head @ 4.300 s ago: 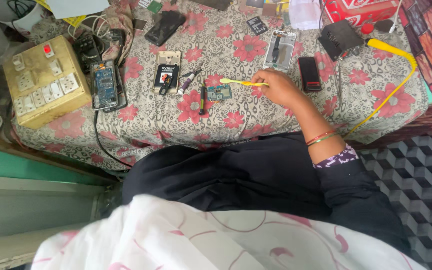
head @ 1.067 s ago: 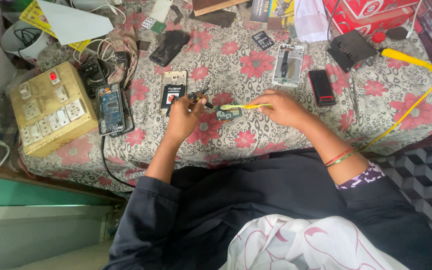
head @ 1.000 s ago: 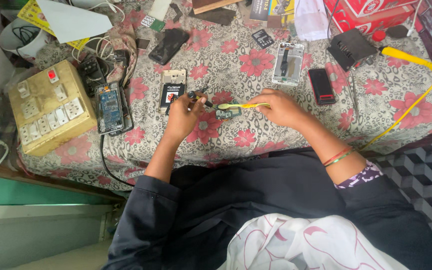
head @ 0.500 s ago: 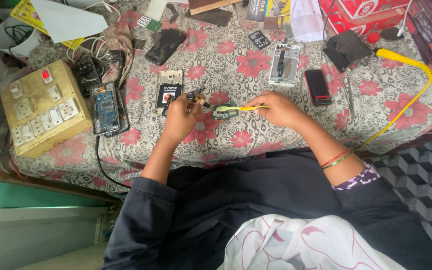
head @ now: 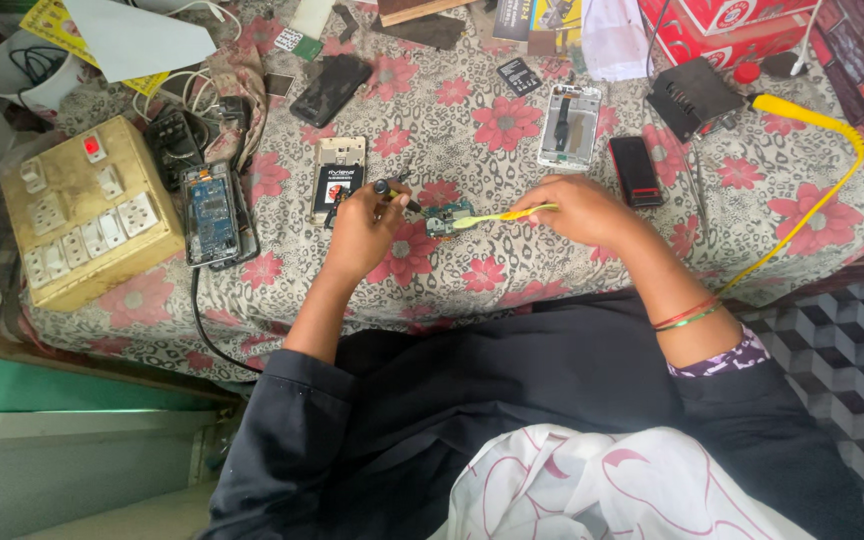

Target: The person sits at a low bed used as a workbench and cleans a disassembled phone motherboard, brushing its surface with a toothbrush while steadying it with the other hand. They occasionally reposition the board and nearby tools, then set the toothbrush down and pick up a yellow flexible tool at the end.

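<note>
A small green phone circuit board (head: pixel 449 217) lies on the flowered tablecloth (head: pixel 472 270) between my hands. My right hand (head: pixel 577 209) grips a thin yellow tool (head: pixel 500 215) whose tip rests on the board. My left hand (head: pixel 362 230) is closed around a dark-handled tool (head: pixel 393 190) just left of the board.
An opened phone (head: pixel 211 212) with a black cable and a yellow socket box (head: pixel 87 220) sit at the left. A phone part (head: pixel 337 178), a white phone frame (head: pixel 569 125), a black phone (head: pixel 636 170), another black phone (head: pixel 331 88), a coiled yellow cable (head: pixel 820 200) and a red box (head: pixel 727 20) lie around.
My left hand came up onto the table and took a dark-handled tool beside the board. The right hand stays with the yellow tool on the board.
</note>
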Tool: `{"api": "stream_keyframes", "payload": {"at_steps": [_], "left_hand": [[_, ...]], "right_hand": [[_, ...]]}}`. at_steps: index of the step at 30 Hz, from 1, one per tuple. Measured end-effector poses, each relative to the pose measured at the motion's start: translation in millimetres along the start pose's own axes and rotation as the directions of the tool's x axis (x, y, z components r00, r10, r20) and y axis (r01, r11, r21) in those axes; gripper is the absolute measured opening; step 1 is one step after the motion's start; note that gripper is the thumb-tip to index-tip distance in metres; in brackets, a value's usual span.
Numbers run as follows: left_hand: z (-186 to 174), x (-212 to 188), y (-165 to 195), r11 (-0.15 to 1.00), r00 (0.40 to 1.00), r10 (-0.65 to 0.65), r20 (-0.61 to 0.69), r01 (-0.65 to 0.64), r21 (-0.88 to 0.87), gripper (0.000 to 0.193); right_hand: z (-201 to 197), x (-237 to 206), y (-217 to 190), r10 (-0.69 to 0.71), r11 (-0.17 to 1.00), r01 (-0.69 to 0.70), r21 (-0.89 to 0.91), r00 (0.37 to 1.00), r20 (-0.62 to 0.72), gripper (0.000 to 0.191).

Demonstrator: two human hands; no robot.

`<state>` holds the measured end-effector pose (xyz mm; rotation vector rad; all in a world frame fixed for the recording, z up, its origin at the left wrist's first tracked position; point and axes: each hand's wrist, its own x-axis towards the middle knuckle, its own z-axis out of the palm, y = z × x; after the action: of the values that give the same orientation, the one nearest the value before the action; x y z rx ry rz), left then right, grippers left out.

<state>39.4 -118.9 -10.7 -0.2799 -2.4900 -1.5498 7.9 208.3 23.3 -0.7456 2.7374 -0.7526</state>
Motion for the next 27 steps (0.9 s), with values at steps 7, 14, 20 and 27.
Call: {"api": "stream_keyframes", "payload": {"at_steps": [7,14,20,27], "left_hand": [[0,1,4,0.999,0.999,-0.05,-0.007,0.05,0.017,0.017],[0,0,4,0.999,0.999,-0.04,-0.005,0.04,-0.004,0.019],[2,1,-1,0.999,0.999,-0.032,-0.003,0.032,-0.003,0.019],[2,1,0,0.998,1.0,-0.023,0.009,0.023,-0.055,0.019]], "right_hand": [[-13,-6,9,0.049,0.999,-0.05,-0.013,0.999,-0.007,0.032],[5,-3,-14,-0.051,0.993,0.044,-0.106,0.997,-0.064,0.027],[31,3,-45,-0.017,0.971,-0.001,-0.24,0.997,-0.073,0.03],[26,1,-50,-0.034,0.972,0.017,-0.233,0.997,-0.067,0.03]]}}
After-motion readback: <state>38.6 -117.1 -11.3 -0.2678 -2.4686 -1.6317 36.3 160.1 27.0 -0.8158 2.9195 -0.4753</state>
